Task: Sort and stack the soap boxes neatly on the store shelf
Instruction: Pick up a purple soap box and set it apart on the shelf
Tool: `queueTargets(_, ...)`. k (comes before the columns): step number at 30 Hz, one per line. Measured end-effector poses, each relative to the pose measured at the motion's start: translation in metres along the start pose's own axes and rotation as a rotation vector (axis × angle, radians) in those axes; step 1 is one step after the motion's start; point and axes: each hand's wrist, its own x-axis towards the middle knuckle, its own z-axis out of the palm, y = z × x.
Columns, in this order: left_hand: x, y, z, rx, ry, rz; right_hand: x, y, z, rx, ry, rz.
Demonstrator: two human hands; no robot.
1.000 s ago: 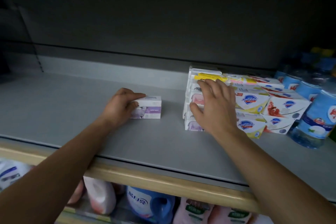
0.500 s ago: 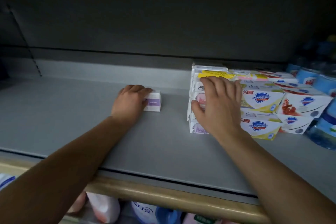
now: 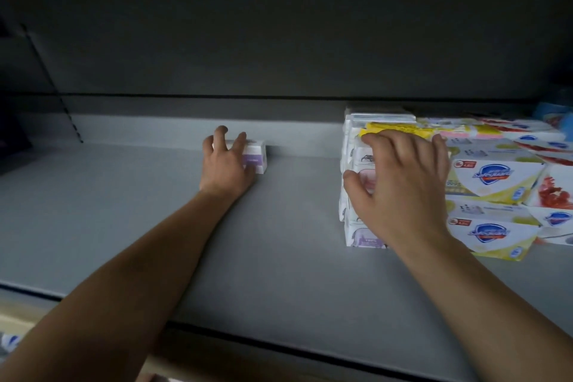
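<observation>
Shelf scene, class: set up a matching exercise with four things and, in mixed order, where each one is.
Things:
1. left hand
2. right hand
3. purple box
4. yellow boxes

Places:
A. right of the white stack
B. against the shelf's back wall
C. on the purple box
D. on the white stack

Pairs: 1-C, 2-D, 3-B, 4-A

A wide grey shelf [image 3: 155, 226] runs across the view. Behind it stands a dark grey back wall [image 3: 279, 40], with a paler strip along its bottom. The light is dim. A black slotted rail [image 3: 52, 87] slants down at the left.
</observation>
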Motion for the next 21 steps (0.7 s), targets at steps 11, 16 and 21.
queueTargets(11, 0.009, 0.004, 0.015, -0.206, -0.224, -0.080, 0.001, -0.002, 0.002, 0.052, 0.024, 0.031)
queueTargets(16, 0.032, 0.021, 0.031, -0.266, -0.229, -0.138, 0.001, 0.000, 0.003, 0.065, 0.030, 0.022)
queueTargets(21, 0.040, 0.025, 0.041, -0.199, -0.193, -0.171, 0.002, 0.001, 0.003, 0.077, 0.017, 0.019)
